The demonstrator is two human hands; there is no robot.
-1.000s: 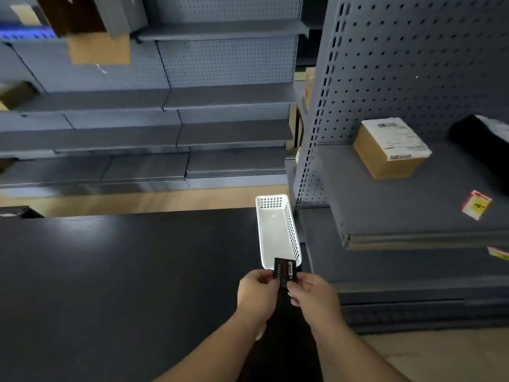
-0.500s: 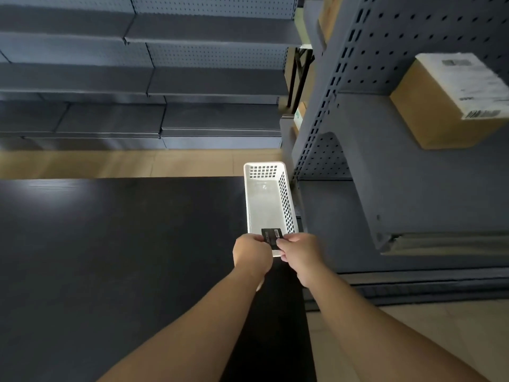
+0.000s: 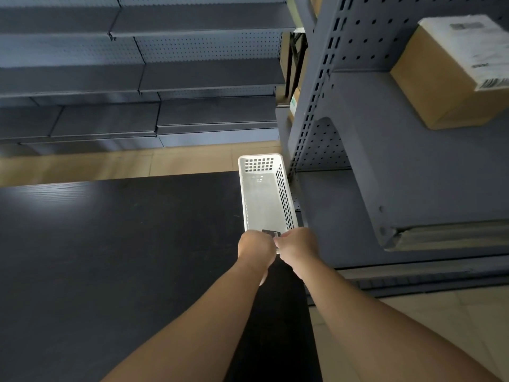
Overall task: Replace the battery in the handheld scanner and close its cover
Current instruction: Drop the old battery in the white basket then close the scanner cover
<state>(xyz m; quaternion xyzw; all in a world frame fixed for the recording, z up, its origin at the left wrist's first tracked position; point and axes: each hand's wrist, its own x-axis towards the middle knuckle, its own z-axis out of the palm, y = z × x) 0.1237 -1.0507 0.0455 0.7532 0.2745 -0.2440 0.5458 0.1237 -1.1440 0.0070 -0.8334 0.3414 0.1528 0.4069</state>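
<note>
A small flat black battery point(image 3: 271, 233) with a label shows only as a sliver between my two hands. My left hand point(image 3: 255, 248) and my right hand point(image 3: 297, 245) are both closed on it, fingertips almost touching. They hold it at the near end of a white perforated basket point(image 3: 285, 194) that stands on the dark table point(image 3: 118, 244) along its right edge. The rest of the battery is hidden by my fingers. The basket looks bare inside. No scanner is visible.
Grey metal shelving point(image 3: 385, 166) stands close to the right of the table, with a labelled cardboard box point(image 3: 443, 81) on one shelf. More grey shelves point(image 3: 170, 78) line the far side across a tan floor point(image 3: 115, 164).
The battery has sunk lower between my hands toward the basket's near end, so less of it shows. The camera has tilted down and moved closer to the shelving.
</note>
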